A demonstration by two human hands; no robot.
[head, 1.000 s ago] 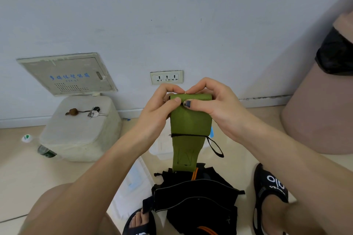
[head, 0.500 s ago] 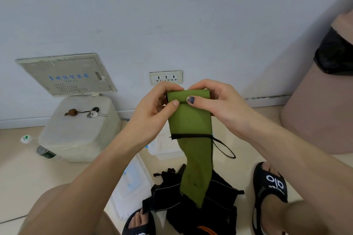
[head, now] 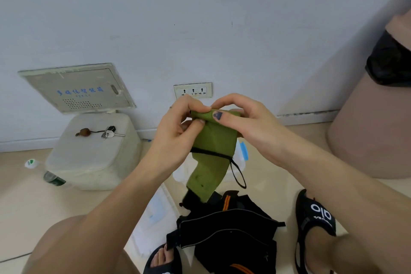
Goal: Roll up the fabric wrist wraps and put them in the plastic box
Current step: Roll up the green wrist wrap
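Left hand (head: 178, 127) and right hand (head: 242, 118) both pinch rolled top edge of green wrist wrap (head: 211, 140), thumbs in front; loose tail hangs below grip, plastic box (head: 241, 162) behind it.

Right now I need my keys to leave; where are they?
In the head view, the keys lie on top of the white container at left, below the wall panel.
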